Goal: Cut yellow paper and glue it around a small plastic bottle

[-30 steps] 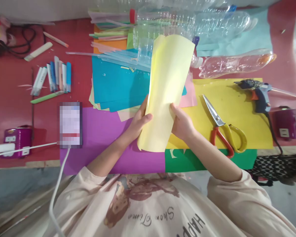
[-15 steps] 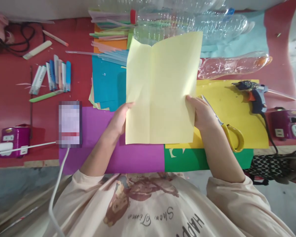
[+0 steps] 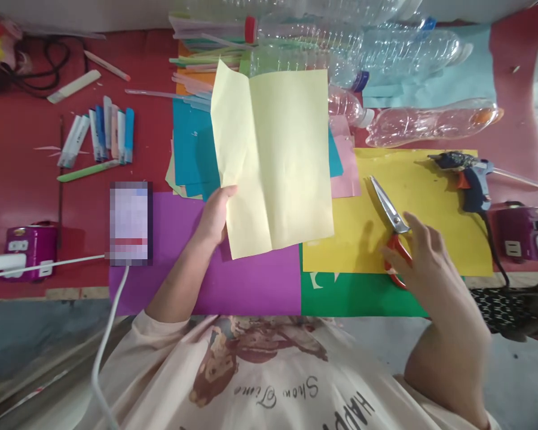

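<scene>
My left hand (image 3: 215, 218) pinches the left edge of a pale yellow sheet of paper (image 3: 273, 161), held up unfolded with a crease down it, above the purple sheet (image 3: 183, 286). My right hand (image 3: 424, 257) is off the paper, fingers spread over the red and yellow handles of the scissors (image 3: 392, 224) that lie on the bright yellow sheet (image 3: 430, 203). Whether the fingers grip the handles I cannot make out.
Clear plastic bottles (image 3: 430, 119) lie along the far side. A glue gun (image 3: 468, 170) rests at right near a purple socket box (image 3: 526, 230). Markers (image 3: 101, 134) lie at left, a phone (image 3: 130, 224) on a white cable beside the purple sheet, teal paper (image 3: 190, 149) behind.
The folded yellow sheet was opened out by both hands. Then my right hand let go and moved right onto the scissors, while my left hand kept the sheet.
</scene>
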### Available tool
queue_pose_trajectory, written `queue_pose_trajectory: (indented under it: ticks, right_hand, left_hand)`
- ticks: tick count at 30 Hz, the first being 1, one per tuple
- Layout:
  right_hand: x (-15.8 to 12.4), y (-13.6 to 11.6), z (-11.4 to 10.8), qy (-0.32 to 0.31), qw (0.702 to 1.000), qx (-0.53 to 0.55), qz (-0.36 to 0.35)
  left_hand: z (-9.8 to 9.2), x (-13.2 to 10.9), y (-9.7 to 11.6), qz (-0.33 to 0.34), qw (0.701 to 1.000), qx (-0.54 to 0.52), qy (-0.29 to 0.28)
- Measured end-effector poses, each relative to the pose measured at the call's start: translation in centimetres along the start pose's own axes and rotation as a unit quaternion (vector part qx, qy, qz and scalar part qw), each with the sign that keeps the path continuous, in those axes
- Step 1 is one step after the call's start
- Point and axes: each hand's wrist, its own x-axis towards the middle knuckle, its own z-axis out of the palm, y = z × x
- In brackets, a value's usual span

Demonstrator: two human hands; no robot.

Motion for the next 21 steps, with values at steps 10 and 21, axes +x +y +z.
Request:
queue_pose_trajectory:
  ticks: [10, 21]
  right_hand:
    - [-0.2, 2.6, 0.1, -0.014, 0.991, -0.127, 0.036]
    - [2.7, 2.2, -0.7, 0.023, 0.997, 0.010, 0.077]
  left_hand:
    - [-0.4, -0.1, -0.1, 0.017, 1.000, -0.002, 0.020]
    - [0.0, -0.5, 0.6, 0.021, 0.998, -0.049, -0.034]
